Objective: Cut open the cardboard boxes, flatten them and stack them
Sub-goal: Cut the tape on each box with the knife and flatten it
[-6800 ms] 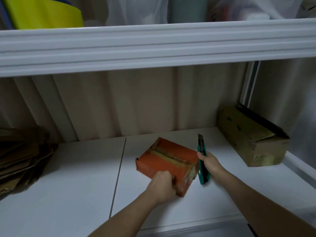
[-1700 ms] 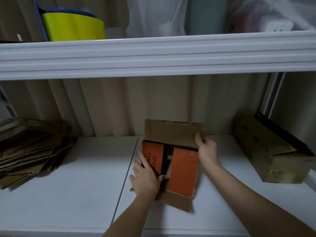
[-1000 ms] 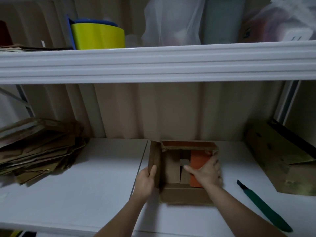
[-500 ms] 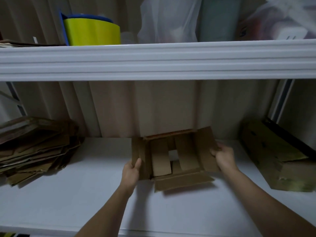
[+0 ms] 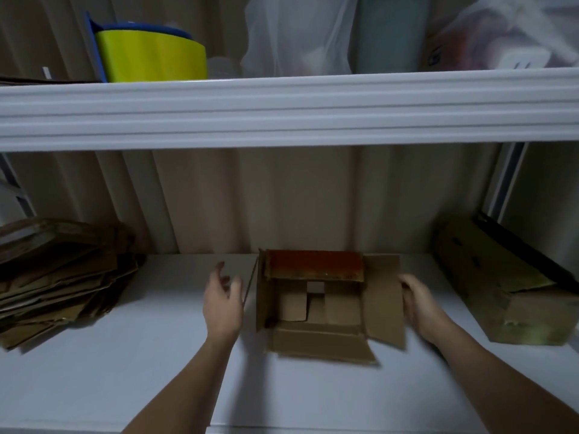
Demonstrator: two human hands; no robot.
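Observation:
An opened cardboard box [image 5: 326, 305] with an orange outside stands on the white shelf [image 5: 125, 371], its flaps spread and its brown inside facing me. My left hand [image 5: 222, 303] hovers just left of the box with loosely spread fingers, apart from it and holding nothing. My right hand [image 5: 418, 303] is at the box's right flap, fingers against its edge. A stack of flattened cardboard [image 5: 59, 274] lies at the left end of the shelf. The cutter knife is not in view.
A closed olive-brown box [image 5: 507, 283] lies at the right end of the shelf. An upper white shelf [image 5: 282, 104] overhangs, carrying a yellow and blue container [image 5: 150, 54] and plastic bags [image 5: 297, 32]. A corrugated wall stands behind.
My left hand has let go of the box's left flap and moved a little left. The box has dropped back onto the shelf with its flaps spread; my right hand stays at the right flap.

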